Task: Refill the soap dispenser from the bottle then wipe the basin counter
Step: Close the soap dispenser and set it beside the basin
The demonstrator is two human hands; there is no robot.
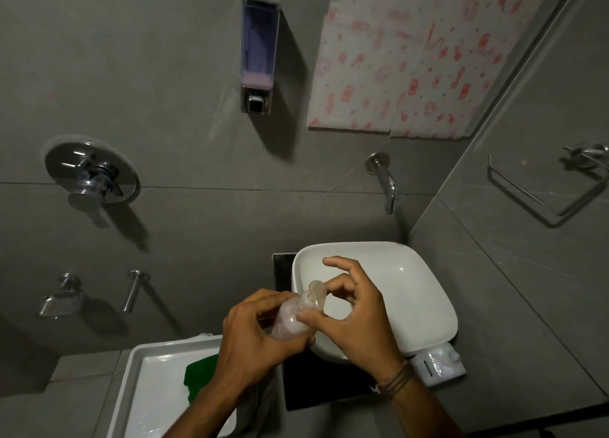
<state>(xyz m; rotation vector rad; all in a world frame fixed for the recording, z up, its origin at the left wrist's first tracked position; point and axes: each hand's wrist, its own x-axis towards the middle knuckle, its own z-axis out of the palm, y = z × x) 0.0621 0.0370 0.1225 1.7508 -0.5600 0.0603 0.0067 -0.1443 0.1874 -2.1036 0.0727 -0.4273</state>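
Observation:
A clear soap bottle (290, 319) with pale pink liquid is held over the left edge of the white basin (421, 305). My left hand (253, 342) wraps its body. My right hand (359, 319) pinches the flip cap (317, 293) at the bottle's top, whose lid stands open. The wall-mounted soap dispenser (258, 55) hangs above, its clear tank holding a little pale soap at the bottom. A green cloth (199, 376) lies in the white tray (138, 365) at the lower left. The dark basin counter (316, 388) shows beneath the basin.
A chrome spout (384, 180) juts from the wall above the basin. A shower mixer (90, 177) and a soap dish (61, 300) sit on the left wall. A towel ring (543, 187) hangs at right. A white container (440, 366) stands beside the basin.

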